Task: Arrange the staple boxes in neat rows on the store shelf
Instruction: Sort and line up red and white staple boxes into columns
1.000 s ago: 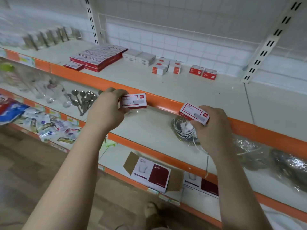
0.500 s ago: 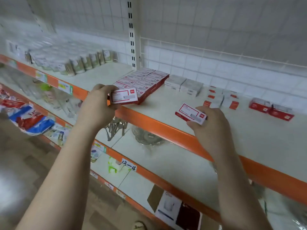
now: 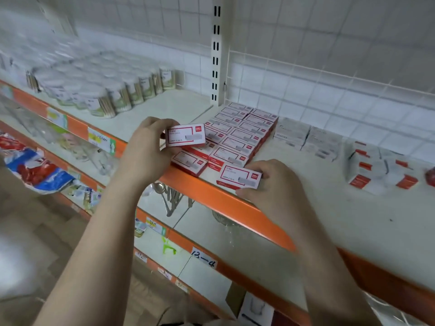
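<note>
Along the front edge of the shelf (image 3: 353, 220), right hand (image 3: 275, 184) closed around a red-and-white staple box (image 3: 239, 177), thumb on its near side and fingers at its right end, box lying flat on the shelf just beside the front right corner of the red block of stacked staple boxes (image 3: 237, 135). Left hand (image 3: 143, 151) pinched a second staple box (image 3: 185, 135) by its left end, held tilted above the block's front left corner. Further right on the shelf, grey boxes (image 3: 306, 138) near the back wall, then a loose cluster of small white-and-red boxes (image 3: 381, 168). At the left end, rows of round tubs (image 3: 103, 90), blurred.
</note>
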{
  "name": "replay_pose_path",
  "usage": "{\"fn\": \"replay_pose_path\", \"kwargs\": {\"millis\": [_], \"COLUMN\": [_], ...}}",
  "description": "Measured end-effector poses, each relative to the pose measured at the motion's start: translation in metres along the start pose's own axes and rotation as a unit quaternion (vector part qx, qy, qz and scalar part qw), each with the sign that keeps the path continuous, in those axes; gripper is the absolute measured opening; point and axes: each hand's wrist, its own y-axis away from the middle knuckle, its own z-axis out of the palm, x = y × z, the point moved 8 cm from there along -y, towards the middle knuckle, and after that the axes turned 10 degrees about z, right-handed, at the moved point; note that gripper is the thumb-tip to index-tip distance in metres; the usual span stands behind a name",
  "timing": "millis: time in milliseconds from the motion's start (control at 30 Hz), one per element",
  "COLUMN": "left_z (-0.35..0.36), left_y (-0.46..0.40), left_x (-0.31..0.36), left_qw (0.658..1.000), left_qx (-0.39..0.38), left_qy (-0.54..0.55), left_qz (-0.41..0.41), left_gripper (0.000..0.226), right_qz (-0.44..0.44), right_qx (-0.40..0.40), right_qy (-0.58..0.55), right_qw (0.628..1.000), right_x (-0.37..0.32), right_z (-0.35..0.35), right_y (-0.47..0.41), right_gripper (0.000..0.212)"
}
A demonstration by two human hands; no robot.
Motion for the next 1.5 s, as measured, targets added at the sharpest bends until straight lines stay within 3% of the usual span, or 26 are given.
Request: {"fn": "replay_pose_path", "kwargs": {"millis": [333, 600, 800, 1000, 1300, 1500], "left_z": [0.021, 0.024, 0.025, 0.023, 0.032, 0.033], "left_y": [-0.046, -0.049, -0.047, -0.045, -0.031, -0.028], "left_x": [-0.010, -0.016, -0.015, -0.017, -0.026, -0.033], "left_qw": [0.985, 0.977, 0.972, 0.966, 0.946, 0.947], "left_qx": [-0.080, -0.106, -0.124, -0.153, -0.258, -0.267], "left_qy": [0.068, 0.099, 0.116, 0.138, 0.121, 0.125], "left_qz": [0.134, 0.155, 0.163, 0.159, 0.152, 0.128], "left_gripper": [0.042, 0.041, 0.040, 0.040, 0.048, 0.050], "right_qz": [0.101, 0.160, 0.191, 0.202, 0.207, 0.202], "right_qx": [0.020, 0.067, 0.106, 0.097, 0.140, 0.143], "right_qy": [0.011, -0.041, -0.050, -0.031, -0.020, -0.020], "right_qw": [0.995, 0.984, 0.975, 0.974, 0.968, 0.969], "right_x": [-0.008, -0.007, -0.002, -0.007, -0.002, -0.006], "right_z": [0.021, 0.030, 0.028, 0.035, 0.026, 0.027], "right_y": [0.004, 0.008, 0.010, 0.006, 0.006, 0.004], "right_gripper": [0.051, 0.043, 0.019, 0.019, 0.012, 0.009]}}
